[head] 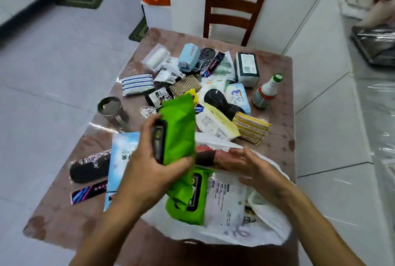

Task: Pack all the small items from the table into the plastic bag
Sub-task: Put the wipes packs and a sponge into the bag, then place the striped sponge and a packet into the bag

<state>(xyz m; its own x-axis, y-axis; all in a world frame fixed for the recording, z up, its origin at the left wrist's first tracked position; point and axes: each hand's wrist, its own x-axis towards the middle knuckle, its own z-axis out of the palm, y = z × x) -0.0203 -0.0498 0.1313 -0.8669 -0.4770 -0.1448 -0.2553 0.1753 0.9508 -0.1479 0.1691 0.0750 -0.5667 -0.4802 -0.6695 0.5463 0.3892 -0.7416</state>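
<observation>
i see the desk [275, 146] filling the middle of the frame, with the white plastic bag [267, 229] lying open at its lower right edge. the bag looks thin and floppy to me; its mouth will sag unless the rim is held. my right hand [254, 169] rests on the upper rim with its fingers [232, 156] stretched out flat, gripping nothing. one green wipes pack [188, 199] already lies in the mouth. my left hand [149, 165] has its fingers [181, 162] curled round a second green pack [179, 129], held upright just above the bag at centre frame. it looks soft, light and slick, so i judge a hold across the middle is safest. the loose pile at upper centre is mostly soft sachets; the bottle [267, 91] at right and metal cup [112, 109] at left are rigid and probably heavier.
</observation>
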